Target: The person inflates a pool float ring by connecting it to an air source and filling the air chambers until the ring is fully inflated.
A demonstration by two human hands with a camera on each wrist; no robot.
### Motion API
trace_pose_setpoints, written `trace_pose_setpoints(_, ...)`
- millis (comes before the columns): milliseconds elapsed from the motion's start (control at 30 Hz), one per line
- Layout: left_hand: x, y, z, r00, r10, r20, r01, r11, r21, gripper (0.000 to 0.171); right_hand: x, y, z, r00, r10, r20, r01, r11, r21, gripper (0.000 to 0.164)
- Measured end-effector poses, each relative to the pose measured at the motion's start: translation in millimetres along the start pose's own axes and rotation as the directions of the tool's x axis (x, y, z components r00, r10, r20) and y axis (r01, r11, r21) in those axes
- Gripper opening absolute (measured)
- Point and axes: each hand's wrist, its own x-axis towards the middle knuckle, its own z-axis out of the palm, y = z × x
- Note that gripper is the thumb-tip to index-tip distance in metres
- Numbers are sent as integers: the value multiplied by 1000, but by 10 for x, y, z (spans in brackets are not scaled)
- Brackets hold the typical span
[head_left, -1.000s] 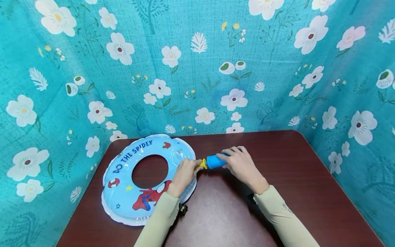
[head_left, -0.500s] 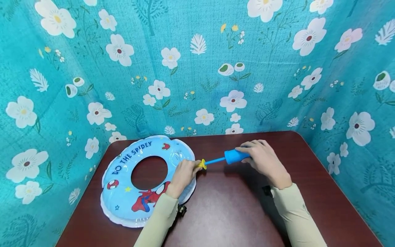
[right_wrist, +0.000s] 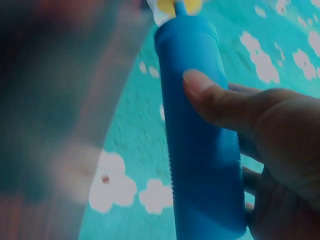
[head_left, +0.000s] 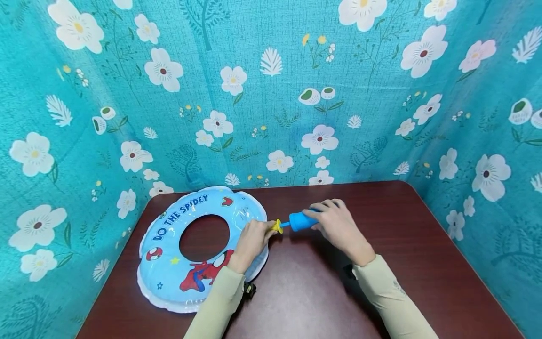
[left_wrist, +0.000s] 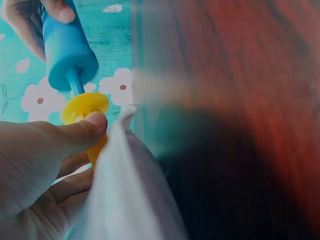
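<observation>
A light blue inflatable swim ring (head_left: 169,275) printed with cartoon figures lies at the left of the table. At its right edge my left hand (head_left: 249,242) pinches the yellow flanged end (left_wrist: 86,106) of a blue hand air pump between thumb and fingers. My right hand (head_left: 336,228) grips the pump's blue barrel (right_wrist: 200,145), thumb along one side and fingers behind. A short length of thin blue rod (left_wrist: 75,82) shows between barrel and yellow flange. The ring's pale seam edge (left_wrist: 125,185) stands close beside my left thumb. Where the yellow end meets the ring is hidden by my fingers.
The dark red-brown table (head_left: 313,292) has rounded far corners. A teal curtain (head_left: 254,94) with white flowers hangs behind it and along both sides. A small black device (head_left: 250,289) sits at my left wrist.
My right hand first drew the pump barrel away to the right, exposing a long stretch of rod, then moved back left, leaving a short stretch. My left hand kept its hold near the ring.
</observation>
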Motion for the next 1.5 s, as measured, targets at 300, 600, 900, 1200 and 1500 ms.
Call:
trace_pose_setpoints(300, 2, 8, 1, 999, -8, 31, 8, 1000, -7, 19, 34, -240, 139, 999, -37, -25, 36, 999, -39, 52)
trace_pose_setpoints(600, 3, -11, -20, 1000, -2, 11, 2, 1000, -4, 10, -21, 102, -135, 999, 34, 13, -34, 997, 70, 55)
trace_pose_setpoints(900, 11, -4, -47, 1000, -17, 22, 18, 1000, -6, 16, -108, 349, -354, 996, 83, 42, -87, 989, 116, 57)
trace_pose_setpoints(1200, 15, 35, -28, 999, -24, 25, 24, 1000, 3, 15, 30, -85, -29, 1000, 3, -14, -3, 1000, -6, 52)
trace_pose_setpoints(1500, 7, 30, -15, 1000, -20, 24, 19, 1000, 18, 18, 50, -269, 126, 1000, -8, -25, 8, 1000, 6, 50)
